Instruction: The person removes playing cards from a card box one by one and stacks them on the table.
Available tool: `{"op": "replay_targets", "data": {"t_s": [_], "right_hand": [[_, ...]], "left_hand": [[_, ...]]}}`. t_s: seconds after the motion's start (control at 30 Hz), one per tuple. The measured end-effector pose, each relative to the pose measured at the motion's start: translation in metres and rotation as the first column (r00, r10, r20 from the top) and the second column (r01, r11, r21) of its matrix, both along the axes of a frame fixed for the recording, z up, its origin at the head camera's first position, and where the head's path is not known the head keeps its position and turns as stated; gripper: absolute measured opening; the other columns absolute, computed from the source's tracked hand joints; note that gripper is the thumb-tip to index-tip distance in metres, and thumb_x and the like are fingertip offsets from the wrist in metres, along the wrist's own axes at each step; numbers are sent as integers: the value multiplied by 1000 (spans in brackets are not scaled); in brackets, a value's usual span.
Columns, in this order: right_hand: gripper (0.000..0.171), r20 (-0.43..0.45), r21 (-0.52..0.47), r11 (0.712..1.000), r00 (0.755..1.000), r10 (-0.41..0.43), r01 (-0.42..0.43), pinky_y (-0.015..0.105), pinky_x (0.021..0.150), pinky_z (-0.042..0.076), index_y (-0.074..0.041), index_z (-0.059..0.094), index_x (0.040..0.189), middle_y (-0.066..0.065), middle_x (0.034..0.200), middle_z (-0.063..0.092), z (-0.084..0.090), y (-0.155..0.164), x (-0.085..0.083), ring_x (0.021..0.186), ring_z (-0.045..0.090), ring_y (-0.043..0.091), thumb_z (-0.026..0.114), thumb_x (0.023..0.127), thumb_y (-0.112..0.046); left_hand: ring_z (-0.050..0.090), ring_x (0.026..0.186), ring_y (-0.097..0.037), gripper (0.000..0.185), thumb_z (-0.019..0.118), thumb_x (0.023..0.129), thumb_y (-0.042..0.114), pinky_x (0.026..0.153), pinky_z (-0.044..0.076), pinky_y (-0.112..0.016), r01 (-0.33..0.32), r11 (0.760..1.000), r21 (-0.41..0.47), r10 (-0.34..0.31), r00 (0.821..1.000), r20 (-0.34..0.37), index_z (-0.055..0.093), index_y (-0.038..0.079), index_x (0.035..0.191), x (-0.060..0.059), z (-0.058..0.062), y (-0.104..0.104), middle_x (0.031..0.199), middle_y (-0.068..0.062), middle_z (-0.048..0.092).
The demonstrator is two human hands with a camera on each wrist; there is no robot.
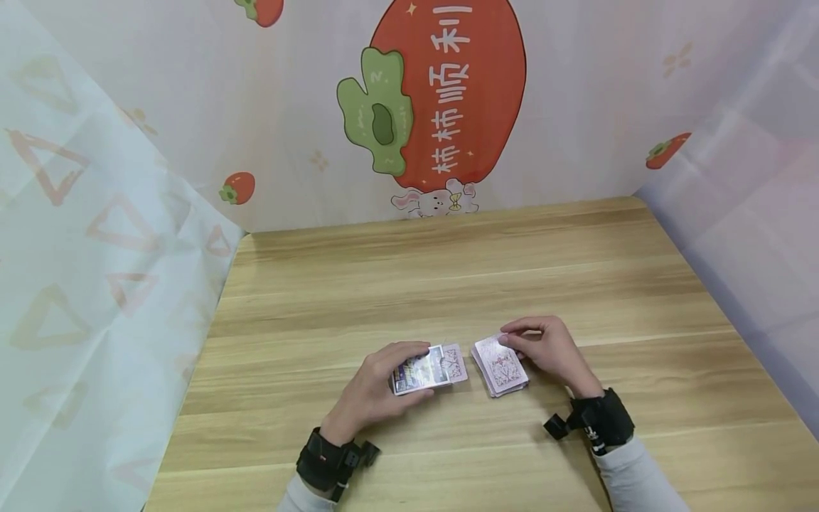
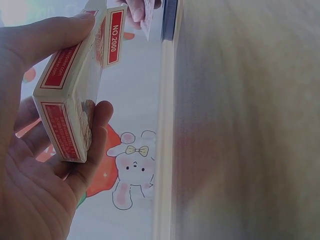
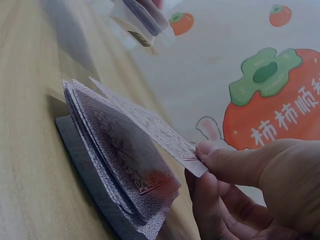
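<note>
My left hand (image 1: pixel 377 380) grips a playing-card box (image 1: pixel 419 372) between thumb and fingers. The box has white sides with red panels, and a red flap (image 2: pixel 115 37) marked NO.2000 stands out at its far end in the left wrist view. A patterned piece (image 1: pixel 456 363) projects from its right end. Just right of the box, a stack of playing cards (image 1: pixel 504 378) lies with patterned backs up, slightly uneven. My right hand (image 1: pixel 552 350) pinches a single playing card (image 3: pixel 150 125) by its edge between thumb and fingers, tilted up over the stack.
Wood-grain table (image 1: pixel 307 284) spreads under both hands. A printed cloth (image 1: pixel 576 114) with a large red persimmon and a rabbit hangs behind it, and pale cloths (image 1: pixel 83 284) line the sides. Black camera straps (image 1: pixel 604 419) circle the wrists.
</note>
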State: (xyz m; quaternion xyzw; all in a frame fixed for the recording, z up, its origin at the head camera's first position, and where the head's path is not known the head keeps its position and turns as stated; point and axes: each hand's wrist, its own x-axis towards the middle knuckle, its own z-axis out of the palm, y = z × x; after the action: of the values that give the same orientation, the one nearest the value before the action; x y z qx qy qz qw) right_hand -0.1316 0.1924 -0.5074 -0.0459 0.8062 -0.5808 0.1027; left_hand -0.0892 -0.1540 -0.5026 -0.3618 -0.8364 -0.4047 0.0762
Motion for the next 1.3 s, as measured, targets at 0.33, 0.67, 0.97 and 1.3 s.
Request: {"op": "replay_targets", "data": {"t_s": [0.33,0.67,0.97,1.3], "right_hand": [[19,-59,97,995,998,9,-3,29,62,64,0,82,110,22,113,78,1,-3,0,76,76,12,83,93,-8],[18,-77,136,991,997,19,-9,26,60,62,-2,83,108,20,110,79,0,-6,-1,75,74,12,84,93,-10],[12,-245,279,959,969,33,38,21,63,57,-5,84,102,11,98,81,-1,-11,4,74,70,12,85,90,-7],[15,-324,353,934,943,74,48,23,64,55,-2,80,103,2,83,74,-1,-17,8,73,64,10,84,89,-3]], "left_hand": [[68,130,-25,68,95,82,25,111,56,-40,-3,1000,0,3,1000,1,65,9,141,-1,-1,-1,142,-9,70],[68,129,-25,67,95,82,26,110,57,-39,-9,1000,-10,9,1000,0,66,9,141,-1,0,0,141,-8,70],[68,130,-25,68,95,82,26,110,56,-40,-11,1000,-8,11,1000,10,66,10,141,-1,-2,0,142,-7,70],[68,130,-25,68,95,82,26,110,56,-40,-8,1000,-6,8,1000,10,65,10,141,-1,-3,0,142,-8,69]]}}
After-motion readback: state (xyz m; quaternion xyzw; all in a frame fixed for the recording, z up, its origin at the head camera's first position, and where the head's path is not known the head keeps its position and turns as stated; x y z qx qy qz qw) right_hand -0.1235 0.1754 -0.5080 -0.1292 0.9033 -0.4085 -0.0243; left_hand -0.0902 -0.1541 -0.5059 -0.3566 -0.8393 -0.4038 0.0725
